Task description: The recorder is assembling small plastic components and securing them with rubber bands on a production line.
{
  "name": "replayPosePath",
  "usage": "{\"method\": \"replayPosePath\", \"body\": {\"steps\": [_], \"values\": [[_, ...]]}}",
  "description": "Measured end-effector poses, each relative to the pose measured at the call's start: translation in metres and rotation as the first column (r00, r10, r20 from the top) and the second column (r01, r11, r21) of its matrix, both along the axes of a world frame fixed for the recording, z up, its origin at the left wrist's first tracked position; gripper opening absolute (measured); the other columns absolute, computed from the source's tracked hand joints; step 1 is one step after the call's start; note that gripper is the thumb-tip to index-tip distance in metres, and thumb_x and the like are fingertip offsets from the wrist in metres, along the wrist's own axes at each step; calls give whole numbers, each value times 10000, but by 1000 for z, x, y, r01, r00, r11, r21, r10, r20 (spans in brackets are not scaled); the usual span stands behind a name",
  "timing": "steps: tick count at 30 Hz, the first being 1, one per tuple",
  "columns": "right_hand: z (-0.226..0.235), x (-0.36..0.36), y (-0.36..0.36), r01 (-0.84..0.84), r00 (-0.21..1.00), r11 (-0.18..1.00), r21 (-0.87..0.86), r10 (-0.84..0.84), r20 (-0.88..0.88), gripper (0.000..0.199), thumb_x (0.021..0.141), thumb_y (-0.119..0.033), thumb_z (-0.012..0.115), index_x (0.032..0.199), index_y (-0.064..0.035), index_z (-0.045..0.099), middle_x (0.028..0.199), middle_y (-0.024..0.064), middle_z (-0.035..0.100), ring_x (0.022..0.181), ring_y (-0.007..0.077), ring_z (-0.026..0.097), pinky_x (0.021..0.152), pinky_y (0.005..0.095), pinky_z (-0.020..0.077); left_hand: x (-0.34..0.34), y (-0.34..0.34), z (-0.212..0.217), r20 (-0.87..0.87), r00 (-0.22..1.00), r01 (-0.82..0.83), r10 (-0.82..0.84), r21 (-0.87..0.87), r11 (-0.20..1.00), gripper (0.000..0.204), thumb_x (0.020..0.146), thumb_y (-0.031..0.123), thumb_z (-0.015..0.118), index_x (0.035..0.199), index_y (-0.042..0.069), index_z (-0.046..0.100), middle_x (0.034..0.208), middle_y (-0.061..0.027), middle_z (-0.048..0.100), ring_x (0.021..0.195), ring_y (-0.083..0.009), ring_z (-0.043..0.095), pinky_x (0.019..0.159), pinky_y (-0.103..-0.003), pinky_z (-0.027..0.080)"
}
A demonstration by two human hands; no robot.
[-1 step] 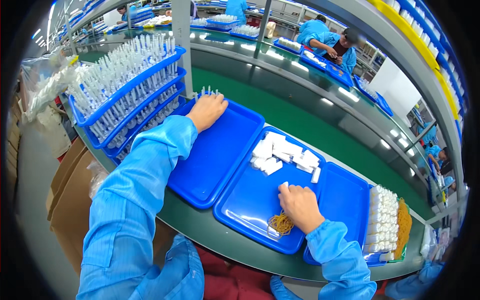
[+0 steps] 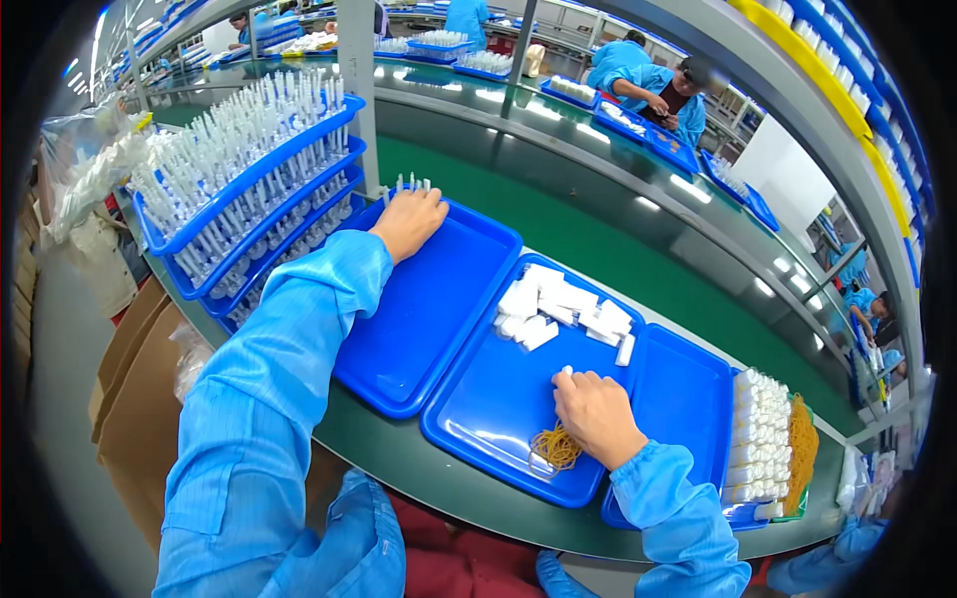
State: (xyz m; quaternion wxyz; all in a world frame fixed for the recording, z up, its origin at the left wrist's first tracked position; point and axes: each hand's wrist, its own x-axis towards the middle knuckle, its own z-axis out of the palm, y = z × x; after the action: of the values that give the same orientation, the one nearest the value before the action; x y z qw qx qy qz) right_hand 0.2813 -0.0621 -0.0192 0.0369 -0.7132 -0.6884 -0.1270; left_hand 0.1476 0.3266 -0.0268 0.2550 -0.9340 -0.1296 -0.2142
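Observation:
At the far end of the left blue tray (image 2: 404, 339) is my left hand (image 2: 411, 221), its fingers bent down and their tips hidden. A few clear plastic tubes (image 2: 404, 183) stand upright just beyond it. My right hand (image 2: 595, 411) is over the middle blue tray (image 2: 478, 399) with its fingers curled together. A small white bit shows at its fingertips, too small to name. Beneath its wrist side lies a bunch of tan rubber bands (image 2: 556, 448). White rectangular pieces (image 2: 558, 299) lie in a loose pile in the far half of that tray.
Stacked blue trays (image 2: 249, 214) full of upright clear tubes stand at the left. To the right are another blue tray (image 2: 683, 399), bundled white pieces (image 2: 760, 439) and a heap of rubber bands (image 2: 800, 453). Beyond the bench runs a green belt (image 2: 598, 249); a co-worker (image 2: 678, 95) sits across it.

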Motion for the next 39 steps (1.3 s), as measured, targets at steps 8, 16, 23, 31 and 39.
{"method": "replayPosePath", "body": {"steps": [8,16,23,31,39], "values": [[23,6,-16,-53,993,996,-69,45,-106,210,829,-129,704,1017,-72,629,962,84,622,936,270,622,710,401,528,-12,-23,3,139,989,58,-48,-75,996,160,807,46,658,951,65,592,920,-94,584,873,-266,648,749,-386,533],[47,-48,-27,395,-218,916,72,169,-961,535,993,-183,652,1428,-12,391,1007,147,704,923,158,656,801,288,521,-100,-215,62,411,884,465,-223,-722,513,197,832,-36,712,990,56,637,969,-103,697,903,-290,679,791,-372,494],[23,-81,-47,462,-533,886,-30,251,-808,522,1018,-233,612,1460,-35,416,1048,146,695,883,146,650,799,290,538,-128,-323,24,562,827,556,4,-817,-155,255,841,-33,750,1068,45,661,1054,-97,714,972,-210,685,826,-315,526],[16,-93,-67,466,-305,880,92,258,-917,533,1010,-207,627,1453,-11,406,1041,153,703,890,151,653,805,293,533,-135,-340,21,554,832,550,13,-822,-146,278,863,-102,707,1066,21,561,1058,-166,701,1012,-210,686,854,-329,555],[15,-94,-72,457,-350,886,76,258,-901,541,999,-200,645,1442,0,406,1029,178,716,877,150,653,796,295,528,-137,-348,9,579,813,579,62,-793,-190,281,881,-128,666,1068,24,522,1062,-199,695,985,-244,701,855,-371,590]]}}
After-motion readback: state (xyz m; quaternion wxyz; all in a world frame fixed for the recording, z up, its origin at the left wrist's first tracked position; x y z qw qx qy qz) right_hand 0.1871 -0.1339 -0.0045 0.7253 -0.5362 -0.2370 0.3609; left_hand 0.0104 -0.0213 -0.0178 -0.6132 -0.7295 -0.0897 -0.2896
